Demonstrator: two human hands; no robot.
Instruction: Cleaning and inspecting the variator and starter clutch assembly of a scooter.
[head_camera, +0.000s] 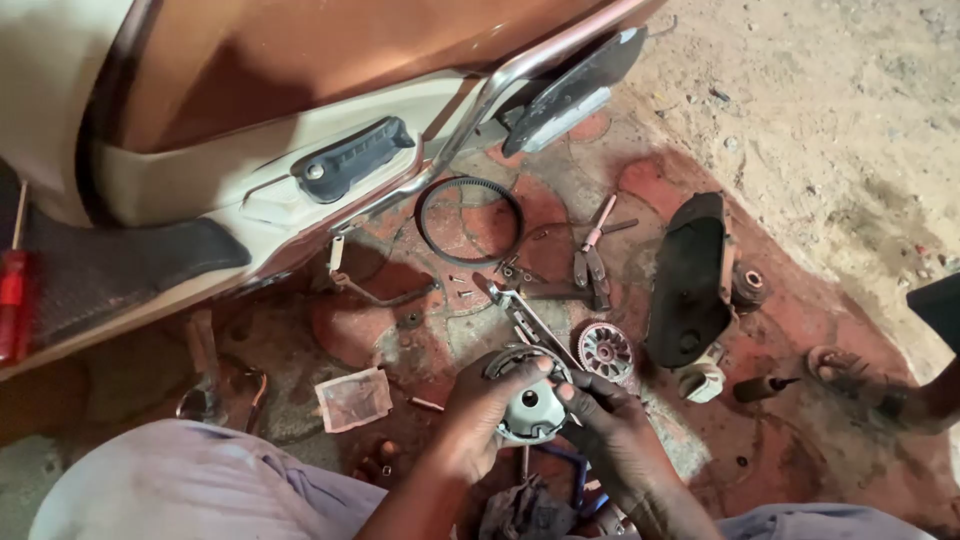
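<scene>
Now, head view:
Left hand (478, 412): fingers curled, gripping left rim of round grey metal clutch drum (530, 405).
Right hand (610, 425): fingers bent closed around drum's right side; long steel tool (525, 320) slants up from it.
Drum: held above red stained floor (380, 330), central hole facing up.
Nearby: black rubber drive belt (469, 219), finned round pulley (604, 351).

A worn floor (420, 340) of patchy red and grey concrete fills the lower scene, stained and gritty. Pale sandy ground (840, 110) lies at upper right. The light is warm and dim.
</scene>
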